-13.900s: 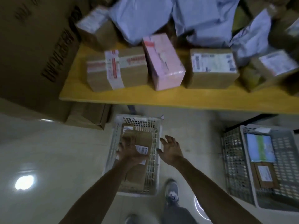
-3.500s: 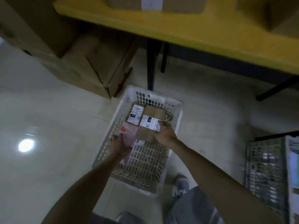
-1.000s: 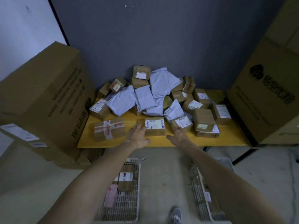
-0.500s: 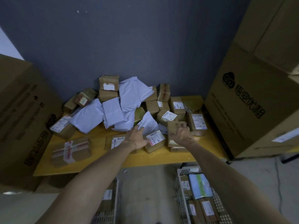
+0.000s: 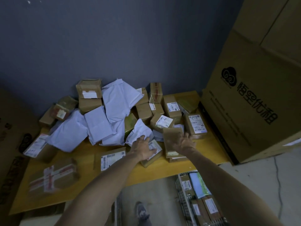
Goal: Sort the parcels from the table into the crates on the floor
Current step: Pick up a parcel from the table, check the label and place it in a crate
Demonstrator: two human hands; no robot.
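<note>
Cardboard parcels and white mailer bags (image 5: 114, 115) are heaped on the yellow table (image 5: 84, 152). My left hand (image 5: 143, 150) lies flat on a small labelled box (image 5: 154, 158) at the table's front, its fingertips touching a white mailer (image 5: 140, 130). My right hand (image 5: 183, 142) grips a plain brown box (image 5: 171, 137) that is stacked on another parcel just to the right. On the floor, the right crate (image 5: 182, 193) holds several parcels. Only a sliver of the left crate (image 5: 116, 212) shows behind my left arm.
A large printed carton (image 5: 247, 103) stands against the table's right end and another carton (image 5: 11, 144) at the left. A taped box (image 5: 53, 176) and a labelled box (image 5: 112, 158) sit near the table's front edge. My shoe (image 5: 141, 211) is on the floor between the crates.
Since a second ago my view and both hands swung right. My left hand settled on the small labelled box and my right hand closed on the brown box.
</note>
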